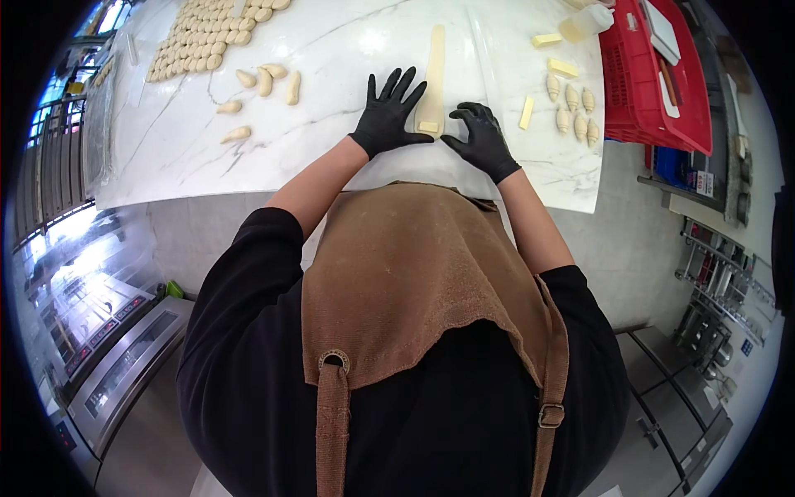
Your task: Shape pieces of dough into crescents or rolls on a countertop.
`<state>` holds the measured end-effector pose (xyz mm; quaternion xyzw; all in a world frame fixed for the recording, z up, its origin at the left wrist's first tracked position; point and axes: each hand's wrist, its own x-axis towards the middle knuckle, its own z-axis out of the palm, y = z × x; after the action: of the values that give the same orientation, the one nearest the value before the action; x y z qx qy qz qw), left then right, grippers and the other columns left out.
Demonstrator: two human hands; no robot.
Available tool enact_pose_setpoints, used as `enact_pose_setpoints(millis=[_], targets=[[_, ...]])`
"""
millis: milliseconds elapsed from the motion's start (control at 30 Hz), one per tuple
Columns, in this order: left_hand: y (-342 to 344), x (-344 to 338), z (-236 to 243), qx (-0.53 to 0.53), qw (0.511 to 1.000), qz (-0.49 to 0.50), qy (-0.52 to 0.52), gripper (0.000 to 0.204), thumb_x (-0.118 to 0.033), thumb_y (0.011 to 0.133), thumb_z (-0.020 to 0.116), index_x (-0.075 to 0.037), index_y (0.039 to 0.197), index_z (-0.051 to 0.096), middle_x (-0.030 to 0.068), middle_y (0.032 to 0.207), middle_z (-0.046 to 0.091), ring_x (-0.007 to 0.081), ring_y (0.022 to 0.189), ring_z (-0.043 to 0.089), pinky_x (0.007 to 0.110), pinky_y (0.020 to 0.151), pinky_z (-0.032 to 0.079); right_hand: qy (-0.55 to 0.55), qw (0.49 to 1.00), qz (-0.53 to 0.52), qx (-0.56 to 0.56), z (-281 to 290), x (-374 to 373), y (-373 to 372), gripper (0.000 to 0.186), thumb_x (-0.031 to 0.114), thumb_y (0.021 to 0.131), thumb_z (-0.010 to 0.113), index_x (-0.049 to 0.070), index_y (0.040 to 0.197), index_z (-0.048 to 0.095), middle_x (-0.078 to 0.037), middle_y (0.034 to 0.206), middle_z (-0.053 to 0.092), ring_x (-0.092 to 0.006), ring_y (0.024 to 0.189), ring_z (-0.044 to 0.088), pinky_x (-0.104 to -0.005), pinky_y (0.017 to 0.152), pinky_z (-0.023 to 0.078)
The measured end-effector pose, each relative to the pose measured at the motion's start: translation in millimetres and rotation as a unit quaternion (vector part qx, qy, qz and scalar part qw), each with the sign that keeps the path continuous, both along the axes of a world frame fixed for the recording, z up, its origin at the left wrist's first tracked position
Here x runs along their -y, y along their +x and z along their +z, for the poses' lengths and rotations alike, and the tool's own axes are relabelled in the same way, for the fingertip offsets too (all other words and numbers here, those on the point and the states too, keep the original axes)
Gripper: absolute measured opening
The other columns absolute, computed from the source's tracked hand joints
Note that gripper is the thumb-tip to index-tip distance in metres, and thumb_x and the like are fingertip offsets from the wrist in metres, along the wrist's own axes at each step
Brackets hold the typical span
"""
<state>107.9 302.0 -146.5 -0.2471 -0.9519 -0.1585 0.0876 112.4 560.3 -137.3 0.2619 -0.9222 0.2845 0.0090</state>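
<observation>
A long, flat strip of dough [435, 70] runs away from me on the marble table, and a short pale-yellow stick, apparently butter [428, 127], lies across its near end. My left hand [389, 114], in a black glove, rests at the strip's left with fingers spread. Its thumb reaches to the strip's near edge. On the other side is my right hand [482, 142], also gloved, fingers loosely bent and apart, its thumb pointing at the same near end. Neither hand grips anything.
Several rolled dough pieces [571, 98] and yellow sticks [563, 67] lie at right, beside a red crate [654, 91] and a translucent bottle [586, 23]. Loose dough pieces [265, 80] lie left, before a dense batch of dough pieces [207, 41]. The marble table's [331, 50] front edge is near my apron.
</observation>
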Motion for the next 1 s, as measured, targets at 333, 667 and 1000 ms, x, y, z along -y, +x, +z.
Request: enact_pose_setpoints(millis=[333, 667, 1000], targets=[[-18.9, 10.4, -3.8, 0.015, 0.999, -0.031, 0.008, 0.09, -0.066, 0.079, 0.073, -0.02, 0.152, 0.048, 0.0144, 0.164, 0.034, 0.0387, 0.153, 0.027, 0.075, 0.119, 0.006, 0.021, 0.999, -0.024, -0.039, -15.8, 19.0, -23.3, 0.084, 0.052, 0.077, 0.081, 0.011, 0.146, 0.053, -0.02, 0.157, 0.043, -0.0422, 0.147, 0.034, -0.0499, 0.123, 0.027], [-7.5, 14.5, -0.3, 0.07, 0.986, -0.146, 0.046, 0.023, -0.04, 0.094, 0.067, -0.019, 0.102, 0.073, 0.0001, 0.136, 0.063, 0.0289, 0.146, 0.043, 0.074, 0.12, 0.005, -0.011, 0.994, 0.103, -0.029, -16.9, 17.2, -9.8, 0.039, 0.029, 0.082, 0.081, 0.008, 0.113, 0.072, -0.016, 0.143, 0.058, -0.0379, 0.139, 0.047, -0.0468, 0.116, 0.038], [-16.1, 8.6, 2.3, 0.072, 0.984, -0.152, 0.063, 0.02, -0.038, 0.095, 0.067, -0.02, 0.1, 0.073, -0.0007, 0.132, 0.065, 0.027, 0.142, 0.047, 0.075, 0.118, 0.006, -0.064, 0.99, 0.108, -0.056, -10.8, 23.6, -15.7, 0.019, 0.021, 0.086, 0.075, 0.01, 0.101, 0.075, -0.012, 0.135, 0.064, -0.0351, 0.127, 0.056, -0.0457, 0.11, 0.042]])
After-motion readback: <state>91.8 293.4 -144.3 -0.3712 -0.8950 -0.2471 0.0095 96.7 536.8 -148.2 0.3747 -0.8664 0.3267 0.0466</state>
